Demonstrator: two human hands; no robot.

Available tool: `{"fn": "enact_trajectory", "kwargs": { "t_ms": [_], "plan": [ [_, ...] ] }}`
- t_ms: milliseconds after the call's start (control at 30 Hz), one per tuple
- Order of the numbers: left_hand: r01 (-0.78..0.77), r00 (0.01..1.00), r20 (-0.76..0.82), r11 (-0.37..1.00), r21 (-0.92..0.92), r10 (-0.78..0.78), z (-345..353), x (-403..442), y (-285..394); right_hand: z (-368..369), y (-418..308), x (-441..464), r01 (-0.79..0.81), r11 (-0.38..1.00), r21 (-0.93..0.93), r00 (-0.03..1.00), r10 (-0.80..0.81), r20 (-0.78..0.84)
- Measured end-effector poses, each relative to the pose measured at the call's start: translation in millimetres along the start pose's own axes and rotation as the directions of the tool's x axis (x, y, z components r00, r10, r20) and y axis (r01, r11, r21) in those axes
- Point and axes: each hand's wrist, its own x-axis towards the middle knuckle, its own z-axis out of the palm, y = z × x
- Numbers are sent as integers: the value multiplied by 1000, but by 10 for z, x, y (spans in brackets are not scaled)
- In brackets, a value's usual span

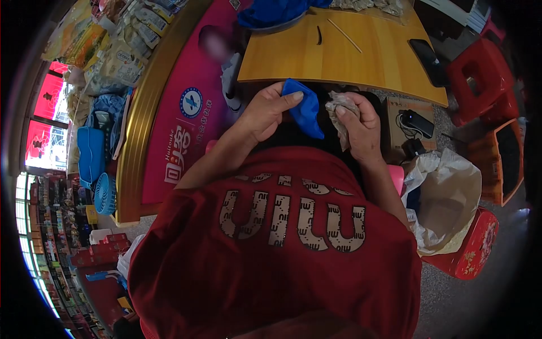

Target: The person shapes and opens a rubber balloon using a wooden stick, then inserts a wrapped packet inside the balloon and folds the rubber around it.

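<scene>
From the head view, I have both bare hands raised in front of the near edge of the wooden bench [282, 53]. My left hand [265, 116] has its grip closed on a blue cloth piece [306, 113], the thumb pressed near its upper end while the rest hangs down in front of the dark space below the edge. My right hand [362, 125] has its grip closed on a crumpled greyish-beige piece [340, 104]; the two pieces are near each other but apart. On the bench I see a dark curved strip [319, 35] beside a thin stick [344, 35], blue fabric [271, 12] at the far left, and a black flat object [427, 62] at the right edge. Right of my right hand, a black device [418, 123] lies on a cardboard box [398, 107], with a pale bag [470, 169] nearer me.
</scene>
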Motion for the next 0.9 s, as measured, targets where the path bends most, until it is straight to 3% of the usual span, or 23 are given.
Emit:
{"fn": "enact_trajectory", "kwargs": {
  "t_ms": [200,333,467,567,633,700,800,867,900],
  "plan": [
    [-20,1000,-10,999,27,20,70,11,-47,39,-5,-20,88,986,-141,996,-90,-3],
    [-113,992,-34,981,158,120,101,15,-91,62,-30,-28,-25,984,-178,999,21,-24],
    [-112,992,-27,975,189,119,170,-19,-114,90,-36,-30,-70,980,-185,996,60,-61],
    [-41,994,-92,980,195,60,206,-27,-148,63,48,-19,7,967,-255,999,-17,-38],
    [72,994,-84,994,84,-65,179,-5,-165,84,9,-25,20,958,-288,999,-32,-34],
    [88,992,-98,994,66,-81,160,6,-162,94,-23,-26,33,947,-319,998,-45,-32],
    [96,988,-121,995,34,-92,123,20,-177,88,-56,-22,-56,981,-187,998,62,27],
    [87,988,-130,996,19,-84,117,21,-176,67,-94,-16,-252,967,35,964,247,100],
    [108,987,-124,994,4,-107,126,20,-169,34,-45,-8,-253,967,35,964,248,101]
  ]
}}
